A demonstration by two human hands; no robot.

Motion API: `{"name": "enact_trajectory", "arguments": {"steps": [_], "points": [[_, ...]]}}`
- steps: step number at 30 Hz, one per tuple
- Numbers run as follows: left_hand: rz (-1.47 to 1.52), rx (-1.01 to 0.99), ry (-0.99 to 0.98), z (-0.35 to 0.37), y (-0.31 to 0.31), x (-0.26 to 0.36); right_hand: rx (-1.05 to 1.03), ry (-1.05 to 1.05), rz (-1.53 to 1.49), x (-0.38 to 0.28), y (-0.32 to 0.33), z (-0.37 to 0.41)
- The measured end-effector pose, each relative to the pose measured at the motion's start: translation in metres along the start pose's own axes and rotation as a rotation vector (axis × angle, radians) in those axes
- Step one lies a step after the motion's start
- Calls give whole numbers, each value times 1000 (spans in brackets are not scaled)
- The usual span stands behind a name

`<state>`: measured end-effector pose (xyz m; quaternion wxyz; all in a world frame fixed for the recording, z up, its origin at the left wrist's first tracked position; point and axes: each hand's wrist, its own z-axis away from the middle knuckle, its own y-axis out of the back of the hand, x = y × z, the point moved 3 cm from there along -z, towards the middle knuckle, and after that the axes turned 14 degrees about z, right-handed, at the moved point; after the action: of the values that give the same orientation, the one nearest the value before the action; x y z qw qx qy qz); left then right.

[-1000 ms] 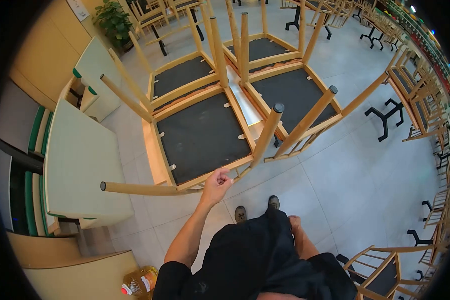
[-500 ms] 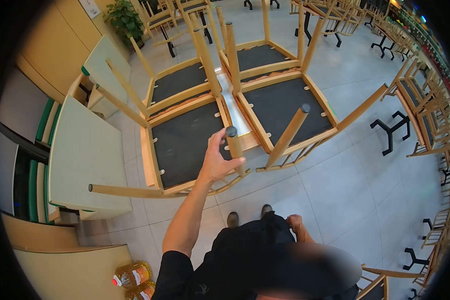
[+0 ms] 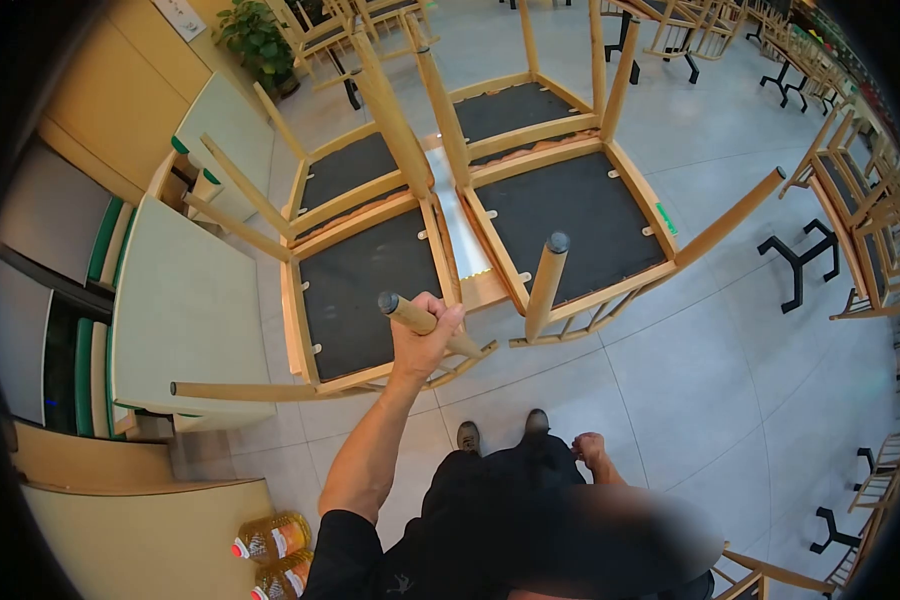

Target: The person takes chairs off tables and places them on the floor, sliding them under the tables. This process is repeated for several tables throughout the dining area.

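Four upside-down wooden chairs with black seat undersides rest on a table [image 3: 486, 290]. My left hand [image 3: 425, 338] is wrapped round one leg of the near left chair [image 3: 370, 290], below the leg's dark round cap. Beside it, the near right chair [image 3: 572, 222] has its legs pointing up, and nothing touches it from my side. My right hand [image 3: 589, 448] hangs low by my right hip, its fingers curled; what they hold, if anything, is hidden.
A pale table [image 3: 185, 310] and green-edged seats [image 3: 92, 380] stand at the left. Oil bottles [image 3: 272, 538] sit on the floor at the lower left. More tables with stacked chairs [image 3: 865, 225] line the right. A plant [image 3: 258, 40] stands at the back.
My left hand has closed from a loose, spread hold into a full grip round the chair leg. The leg's cap now appears farther left, and the view has shifted slightly.
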<state>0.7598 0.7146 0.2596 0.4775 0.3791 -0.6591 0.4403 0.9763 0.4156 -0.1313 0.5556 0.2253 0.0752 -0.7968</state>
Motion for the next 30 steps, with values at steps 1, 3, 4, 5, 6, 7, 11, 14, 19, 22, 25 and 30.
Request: {"name": "enact_trajectory", "arguments": {"steps": [1,3,4,5,6,7,11,14,19,22,25,30], "points": [[-9,5,-7,-1,2,-3,28,17,-1,-7,0,1],[-18,16,-16,-2,3,-4,37,26,33,-21,1,1],[-25,6,-3,-2,2,-1,47,35,64,-26,0,1],[-31,-2,9,-2,1,1,45,39,68,-31,-1,2],[-31,1,3,-2,1,4,39,46,64,-35,-3,0],[-45,-14,25,-2,0,5,33,51,62,-39,-4,-1],[-122,-111,138,1,7,5,-31,73,142,-47,-12,-10],[-116,-118,-54,7,11,17,-43,79,140,-55,-21,-6],[-328,10,-111,43,56,18,-121,67,242,-49,-36,-18],[-164,53,128,88,107,9,-111,60,332,-60,-52,-16],[-137,148,336,145,174,-17,-124,110,396,-65,-72,-10],[-156,414,437,269,286,-48,-108,75,572,-63,-131,-12]]}}
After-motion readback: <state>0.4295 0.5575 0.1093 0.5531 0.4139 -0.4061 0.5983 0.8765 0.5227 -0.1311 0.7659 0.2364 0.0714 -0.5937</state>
